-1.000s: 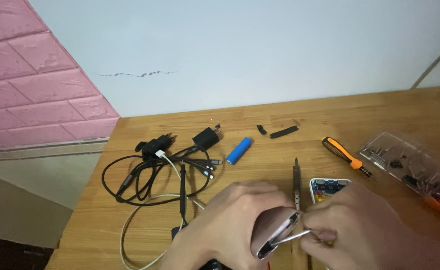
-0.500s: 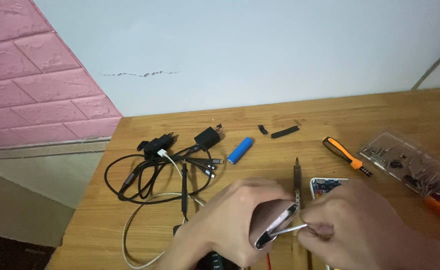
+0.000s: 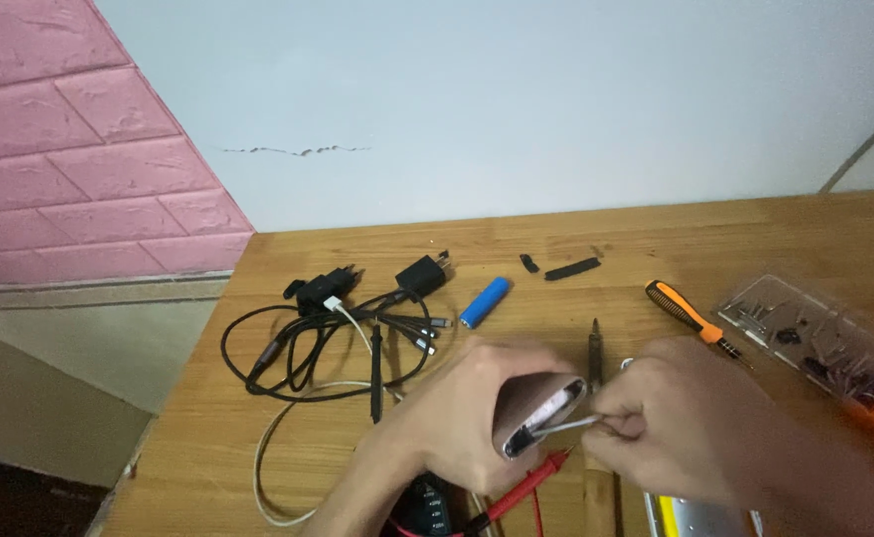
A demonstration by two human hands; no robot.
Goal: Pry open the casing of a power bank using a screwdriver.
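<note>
Here, over a wooden table point(image 3: 755, 234) by a white wall point(image 3: 556, 99), left hand point(image 3: 457, 413) grips a casing point(image 3: 541, 418), right hand point(image 3: 686, 428) pinches tweezers point(image 3: 566, 426).

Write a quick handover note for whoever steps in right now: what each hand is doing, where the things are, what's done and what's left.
Left hand: wrapped around a small flat device casing, open end facing right.
Right hand: pinching a thin metal tool whose tip is inside the casing's open end.
Wooden table: blue cylindrical cell, orange-handled screwdriver, clear parts box, black chargers and cables, red probe lead below the hands.
Done: casing's end is open.
Left: the inside still sits in the casing; whether it is coming out cannot be told.
</note>
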